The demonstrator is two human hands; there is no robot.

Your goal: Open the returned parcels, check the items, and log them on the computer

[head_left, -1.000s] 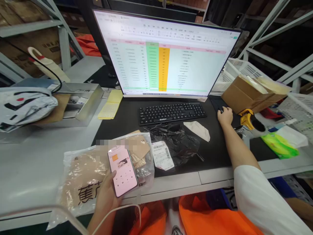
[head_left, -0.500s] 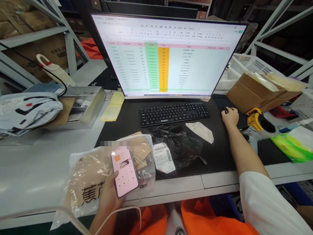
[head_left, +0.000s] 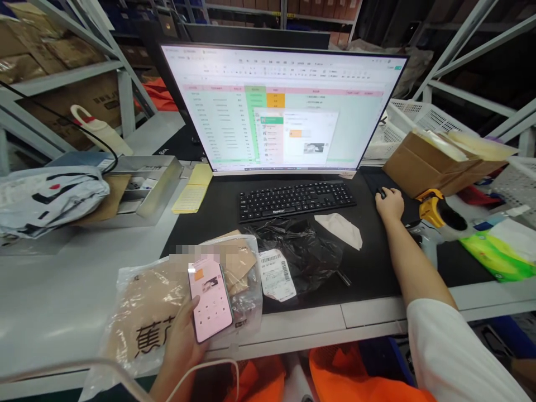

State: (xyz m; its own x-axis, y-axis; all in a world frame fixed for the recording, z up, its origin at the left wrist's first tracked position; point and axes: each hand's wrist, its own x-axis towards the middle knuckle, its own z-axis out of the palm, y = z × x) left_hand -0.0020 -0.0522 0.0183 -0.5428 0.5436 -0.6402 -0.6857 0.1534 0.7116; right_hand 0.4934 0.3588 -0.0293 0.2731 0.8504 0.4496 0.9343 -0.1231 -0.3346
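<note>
My left hand [head_left: 184,335] is closed around a smartphone [head_left: 211,307] with a lit pink screen, held over a clear plastic bag [head_left: 138,301] with brown contents. At the right, my right hand [head_left: 390,205] rests over a black computer mouse [head_left: 380,192], fingers curled on it. Between the hands lie a crumpled black plastic bag [head_left: 310,251] and a white barcode label [head_left: 277,276]. A black keyboard [head_left: 293,200] sits in front of the monitor [head_left: 226,106], which shows a coloured table with a chat window over its lower part.
A yellow-and-white barcode scanner [head_left: 439,212] and a green packet [head_left: 498,254] are right of my forearm. Behind them stands a cardboard box [head_left: 422,162]. Yellow notes [head_left: 192,190], an open grey box [head_left: 159,190] and a white plastic parcel [head_left: 54,195] are at the left. A white cable [head_left: 209,363] crosses in front.
A chat window has appeared over the table on the monitor. The view has tilted up slightly. Both hands keep their holds on the smartphone and the mouse.
</note>
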